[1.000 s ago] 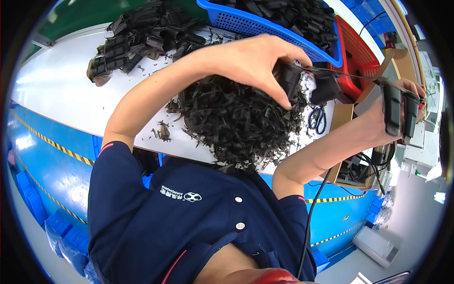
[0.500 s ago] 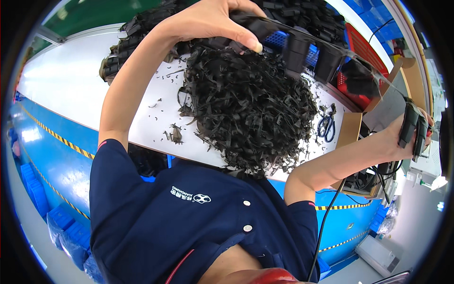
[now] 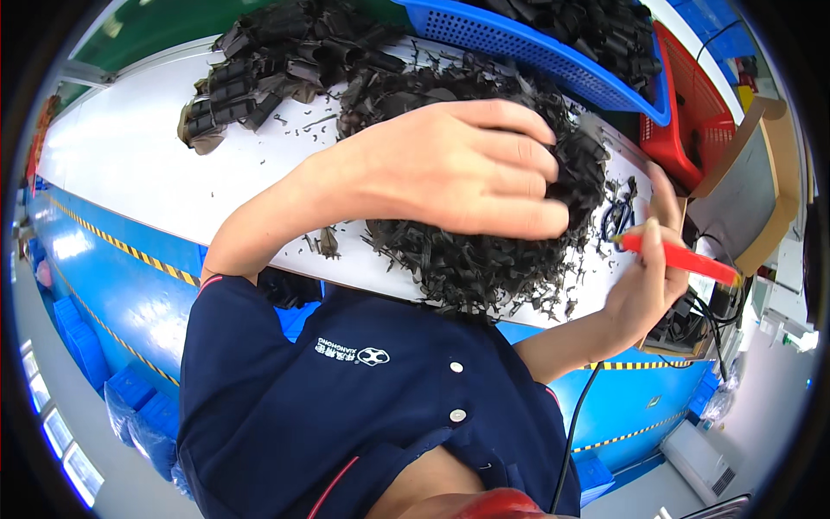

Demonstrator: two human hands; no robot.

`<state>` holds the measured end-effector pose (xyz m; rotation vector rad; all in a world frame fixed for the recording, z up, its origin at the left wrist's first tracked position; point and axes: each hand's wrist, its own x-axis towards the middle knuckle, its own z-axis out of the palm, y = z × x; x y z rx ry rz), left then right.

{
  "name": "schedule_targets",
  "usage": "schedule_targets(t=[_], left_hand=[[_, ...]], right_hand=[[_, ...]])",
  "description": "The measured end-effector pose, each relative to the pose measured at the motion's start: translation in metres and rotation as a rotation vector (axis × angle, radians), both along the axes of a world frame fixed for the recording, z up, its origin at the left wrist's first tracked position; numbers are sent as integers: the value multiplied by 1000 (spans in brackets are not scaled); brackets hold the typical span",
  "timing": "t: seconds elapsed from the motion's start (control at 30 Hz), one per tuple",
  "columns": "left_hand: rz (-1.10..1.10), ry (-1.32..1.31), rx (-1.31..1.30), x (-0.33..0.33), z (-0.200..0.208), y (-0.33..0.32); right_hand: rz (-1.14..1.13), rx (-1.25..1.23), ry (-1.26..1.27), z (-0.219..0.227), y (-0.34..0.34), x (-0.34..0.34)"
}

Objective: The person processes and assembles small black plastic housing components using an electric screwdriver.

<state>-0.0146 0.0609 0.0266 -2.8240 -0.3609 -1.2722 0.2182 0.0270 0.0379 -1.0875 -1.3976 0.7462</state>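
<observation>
My left hand point(image 3: 471, 169) is over a heap of black scraps point(image 3: 484, 268), its fingers curled and pointing right. Dark material shows just past the fingertips, but it blends into the heap, so what the hand grips is hidden. At the right end of the table, my right hand point(image 3: 644, 285) grips a red pen-shaped tool point(image 3: 692, 262), its narrow end toward the left hand. Scissors with dark blue handles point(image 3: 616, 218) lie on the table between the heap and my right hand.
Black moulded-looking parts point(image 3: 251, 78) are piled at the far left of the white table point(image 3: 130, 164). Along the back stands a blue basket point(image 3: 553, 56) of black parts, with a red basket point(image 3: 683, 143) beside it. A cardboard box point(image 3: 769, 199) and cables are at the right.
The strip of black parts stretched between my raised hands is no longer seen stretched out. Both hands have come down and closer together, and the red tool now shows in my right hand.
</observation>
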Motion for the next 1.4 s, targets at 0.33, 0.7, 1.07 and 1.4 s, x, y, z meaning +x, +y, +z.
schedule_targets(t=[0.33, 0.7, 1.07, 1.4], left_hand=[[191, -432, -25, 15, -5, 1], [89, -880, -1296, 24, -39, -41], [144, -1017, -1275, 39, -36, -41], [195, -973, -1164, 38, -41, -43]], right_hand=[[690, 0, 302, -42, 18, -27], [367, -285, 495, -50, 9, -42], [327, 110, 208, -45, 10, -47], [220, 159, 176, -45, 3, -60]])
